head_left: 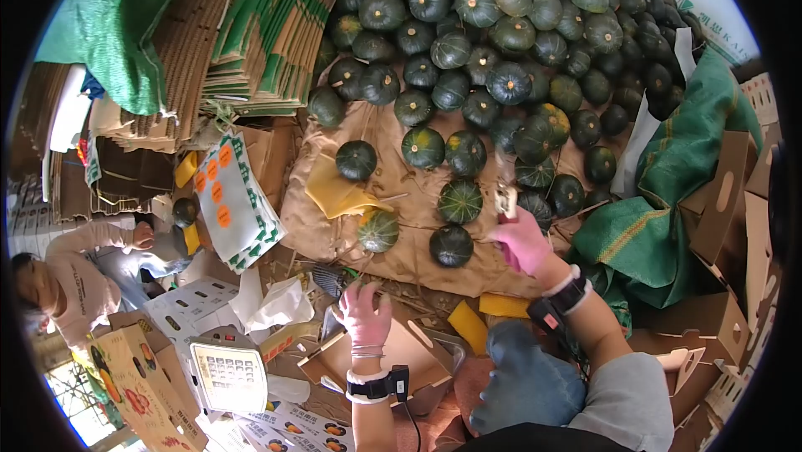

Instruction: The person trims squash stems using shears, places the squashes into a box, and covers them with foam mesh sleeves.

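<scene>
My right hand [523, 243], in a pink glove, is closed around a small pale tool [505, 201] whose kind I cannot make out. It is over the brown cloth, beside several dark green squashes. The nearest include a squash [451, 246] to its left and another squash [459, 200] just above that one. My left hand [365, 314], also gloved in pink, has its fingers apart above an open cardboard box [409, 356] and holds nothing visible. A dark, ridged object [328, 278] lies just beyond its fingertips. A greenish-yellow squash [378, 231] rests farther out.
A big heap of squashes [510, 34] fills the back. Flattened cartons [276, 34] stand at the upper left. A scale display [230, 375] sits at the lower left, near another person [92, 272]. Green sacking [635, 235] and cardboard boxes [710, 318] line the right.
</scene>
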Demonstrator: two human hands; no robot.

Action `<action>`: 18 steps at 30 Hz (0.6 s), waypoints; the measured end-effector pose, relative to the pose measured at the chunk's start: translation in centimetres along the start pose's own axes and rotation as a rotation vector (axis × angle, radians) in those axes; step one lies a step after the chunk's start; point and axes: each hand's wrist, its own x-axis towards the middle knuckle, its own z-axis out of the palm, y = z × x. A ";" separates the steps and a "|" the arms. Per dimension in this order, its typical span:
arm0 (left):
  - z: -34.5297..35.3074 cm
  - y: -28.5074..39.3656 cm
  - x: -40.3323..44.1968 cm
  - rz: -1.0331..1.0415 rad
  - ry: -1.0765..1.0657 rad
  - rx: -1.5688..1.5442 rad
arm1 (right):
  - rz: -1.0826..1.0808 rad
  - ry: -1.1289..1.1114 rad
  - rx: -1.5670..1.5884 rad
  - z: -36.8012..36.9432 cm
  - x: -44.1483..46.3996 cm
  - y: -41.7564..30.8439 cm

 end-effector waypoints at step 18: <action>1.4 -4.8 1.7 -0.030 0.286 -0.223 | -0.471 0.351 0.021 -4.8 5.8 -4.5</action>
